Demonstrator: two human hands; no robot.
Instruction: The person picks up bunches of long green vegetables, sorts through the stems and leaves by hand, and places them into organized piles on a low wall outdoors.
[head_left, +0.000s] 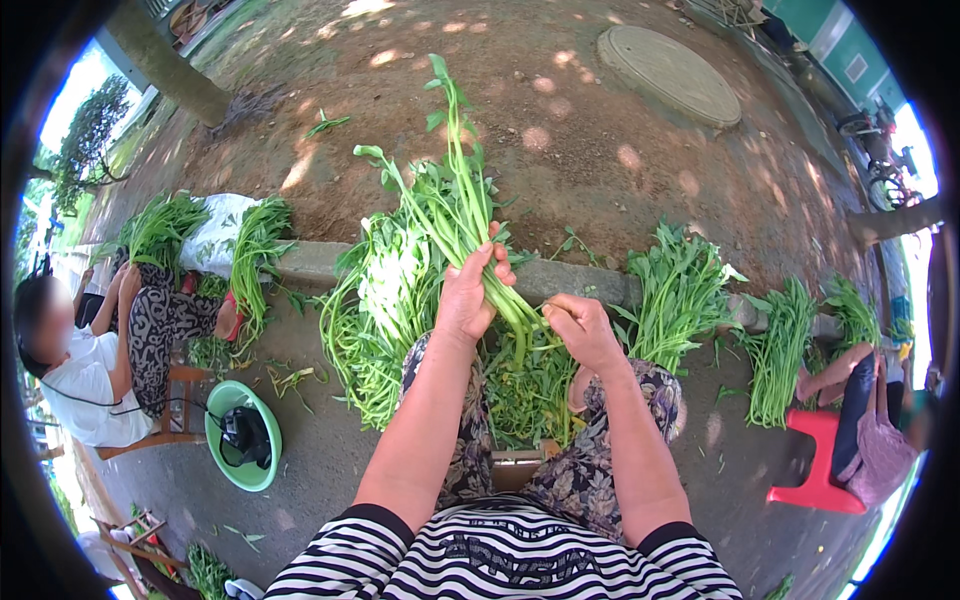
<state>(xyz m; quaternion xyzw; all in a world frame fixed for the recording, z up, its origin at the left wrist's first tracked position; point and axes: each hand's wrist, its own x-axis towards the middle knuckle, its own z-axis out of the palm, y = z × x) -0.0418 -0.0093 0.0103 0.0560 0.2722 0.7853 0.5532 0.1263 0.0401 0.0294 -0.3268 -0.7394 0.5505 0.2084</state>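
Observation:
A bunch of leafy green stalks, like water spinach (469, 202), is gripped in my left hand (469, 292), leaves pointing away and cut ends toward me. At those lower ends, my right hand (589, 330) pinches a stem or leaf between thumb and fingers; the pinched piece is mostly hidden. Beneath my hands, between my knees, lies a heap of loose leaves and trimmings (529, 390), some yellowed. To the left of that heap a large pile of the same greens (382, 322) leans on the concrete curb (311, 262).
More bundles of greens (675, 292) rest along the curb to the right. On the left stands a green plastic basin (244, 480) holding a black bag (247, 435). A seated person (97, 390) handles greens at left; another sits by a red plastic stool (814, 465) at right.

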